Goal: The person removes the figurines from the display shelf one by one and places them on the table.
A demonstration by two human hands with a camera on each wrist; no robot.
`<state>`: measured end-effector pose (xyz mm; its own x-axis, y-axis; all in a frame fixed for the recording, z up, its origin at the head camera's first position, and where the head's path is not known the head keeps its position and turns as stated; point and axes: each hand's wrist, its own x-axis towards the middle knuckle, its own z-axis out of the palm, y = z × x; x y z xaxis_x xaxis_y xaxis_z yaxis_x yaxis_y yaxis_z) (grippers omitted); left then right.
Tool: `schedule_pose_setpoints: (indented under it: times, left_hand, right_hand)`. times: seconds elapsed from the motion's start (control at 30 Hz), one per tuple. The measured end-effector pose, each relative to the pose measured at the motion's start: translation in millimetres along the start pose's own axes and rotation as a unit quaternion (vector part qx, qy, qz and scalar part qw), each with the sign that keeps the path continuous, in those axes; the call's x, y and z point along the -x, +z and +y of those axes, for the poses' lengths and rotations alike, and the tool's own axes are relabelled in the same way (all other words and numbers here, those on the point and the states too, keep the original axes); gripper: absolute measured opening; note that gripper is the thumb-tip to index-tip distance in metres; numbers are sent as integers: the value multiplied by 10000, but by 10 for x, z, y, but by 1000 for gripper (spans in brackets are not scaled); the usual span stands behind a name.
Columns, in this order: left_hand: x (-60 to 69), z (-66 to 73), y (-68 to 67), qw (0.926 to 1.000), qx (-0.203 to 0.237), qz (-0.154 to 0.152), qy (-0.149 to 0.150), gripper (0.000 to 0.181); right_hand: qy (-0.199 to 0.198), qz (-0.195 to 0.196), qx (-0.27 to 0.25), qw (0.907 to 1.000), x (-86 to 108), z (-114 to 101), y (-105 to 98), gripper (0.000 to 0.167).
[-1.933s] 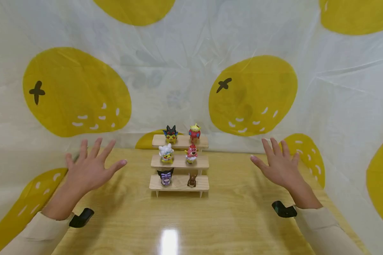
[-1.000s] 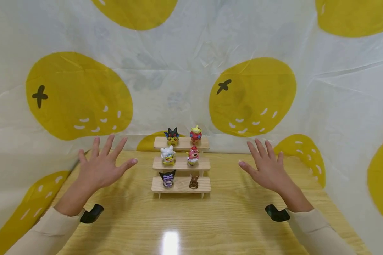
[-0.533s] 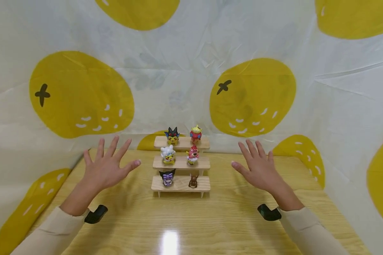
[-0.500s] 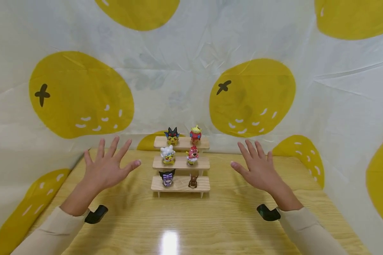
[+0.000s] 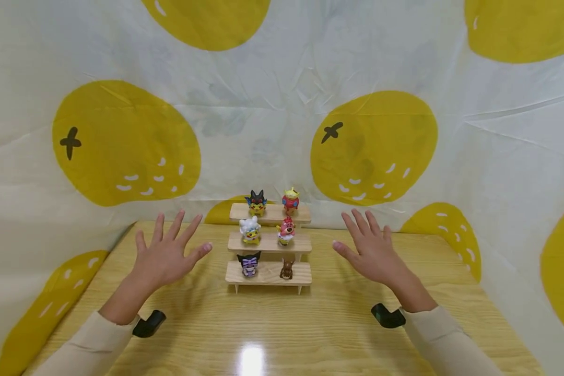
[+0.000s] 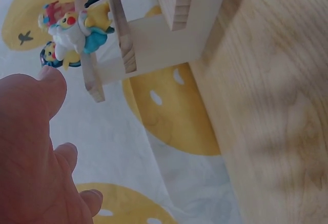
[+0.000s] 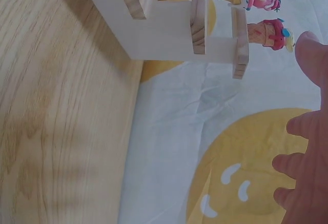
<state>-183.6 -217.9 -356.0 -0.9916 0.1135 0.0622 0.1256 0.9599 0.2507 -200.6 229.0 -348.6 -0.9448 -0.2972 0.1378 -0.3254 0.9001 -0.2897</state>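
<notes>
My left hand hovers over the table with spread fingers, left of a three-step wooden display stand. On the stand's other side, my right hand is held in the same way; both hold nothing. Two small figurines stand on each step. At the top are a black-eared yellow figurine and a red one with a yellow top. The middle step bears a white-capped yellow figurine and a pink bear figurine. Below sit a black-and-purple figurine and a brown one.
The stand is on a light wood table, near its back edge. A white cloth printed with large yellow fruit hangs behind and along both sides. Black devices are worn on both wrists.
Both hands have drifted inward toward the stand, fingers still spread. The figurines and stand keep their places; the head view has shifted slightly.
</notes>
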Motion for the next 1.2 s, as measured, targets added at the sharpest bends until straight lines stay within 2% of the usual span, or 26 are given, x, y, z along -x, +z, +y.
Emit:
schedule_pose_setpoints:
  times: [0.33,0.7,1.03,1.2]
  left_hand:
    - [-48,5,39,9999,109,-96,-14,87]
    - [-110,68,139,9996,216,-147,62,87]
    - [-172,83,220,9987,462,-193,39,88]
    - [-214,96,273,9979,623,-118,98,87]
  right_hand:
    - [-216,14,-166,9996,-33,-103,75,80]
    - [-234,-45,-298,9993,-99,-156,110,78]
    - [-285,-84,-513,9982,-191,-183,114,78]
    - [-324,-75,-618,9975,-232,-199,131,76]
